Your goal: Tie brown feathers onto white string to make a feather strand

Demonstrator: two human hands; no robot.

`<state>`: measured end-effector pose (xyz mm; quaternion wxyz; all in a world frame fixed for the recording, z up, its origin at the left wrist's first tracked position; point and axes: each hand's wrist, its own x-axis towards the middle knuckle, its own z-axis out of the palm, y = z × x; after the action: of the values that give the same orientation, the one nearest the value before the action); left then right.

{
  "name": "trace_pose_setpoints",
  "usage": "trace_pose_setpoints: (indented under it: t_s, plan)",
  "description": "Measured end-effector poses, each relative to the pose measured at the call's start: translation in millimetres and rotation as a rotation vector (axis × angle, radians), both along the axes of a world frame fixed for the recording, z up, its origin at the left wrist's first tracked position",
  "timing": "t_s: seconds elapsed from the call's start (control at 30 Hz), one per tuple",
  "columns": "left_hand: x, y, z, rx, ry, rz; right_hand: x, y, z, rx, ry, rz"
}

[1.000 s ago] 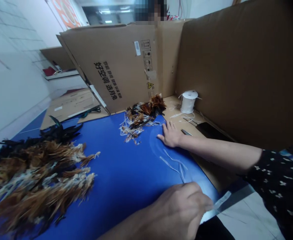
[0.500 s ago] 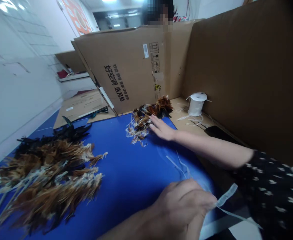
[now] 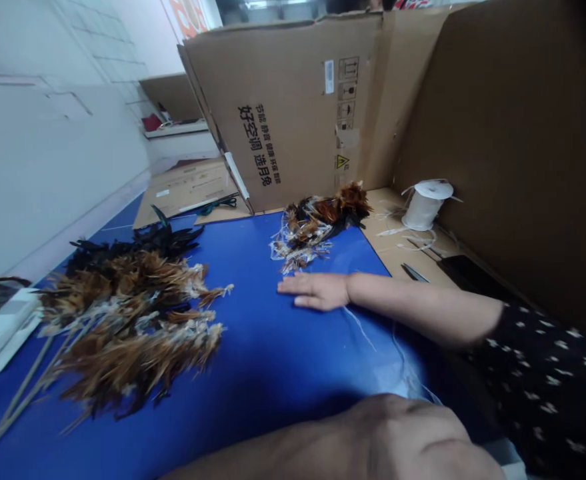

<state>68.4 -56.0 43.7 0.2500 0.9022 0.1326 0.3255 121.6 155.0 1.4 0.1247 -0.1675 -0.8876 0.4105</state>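
Right-hand grip [image 3: 317, 291] was wide: fingers straight and together, pointing left, palm down on or just above the blue worktop [image 3: 267, 353]. Left-hand grip [image 3: 415, 437] sat at the bottom edge, fingers hidden; couldn't tell its state. White spool [image 3: 421, 208] carried white cord, loose ends on the cardboard sheet [image 3: 381, 241]. Back cardboard wall [image 3: 297, 80] and right cardboard wall [image 3: 517, 153] bounded the far side. Small feather bundle [image 3: 317, 227] lay just beyond the right fingers; larger feather pile [image 3: 137, 307] lay left, blue surface between. Right arm [image 3: 417, 305] reached in from the right.

Dim, soft blur, black upper-right corner
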Motion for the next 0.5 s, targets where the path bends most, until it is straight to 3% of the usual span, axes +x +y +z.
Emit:
trace_pose_setpoints:
  t_s: [0.13, 0.23, 0.33, 0.43, 0.5]
  plan:
    - [-14.7, 16.1, 8.8, 0.021, -0.181, 0.165, -0.6, 61.2, 8.7, -0.050, 0.071, -0.222]
    - [-19.2, 37.6, 19.7, 0.041, -0.323, 0.192, 29.0, 76.7, 24.9, -0.084, 0.169, -0.370]
    - [-14.0, 62.4, 36.5, -0.022, -0.387, 0.250, 74.8, 64.7, 49.9, -0.100, 0.298, -0.516]
    - [1.5, 84.4, 56.8, -0.086, -0.446, 0.226, 126.0, 32.1, 80.4, -0.127, 0.498, -0.720]
    - [18.5, 96.7, 69.2, -0.148, -0.501, 0.216, 158.1, 4.8, 98.8, -0.031, 0.515, -0.883]
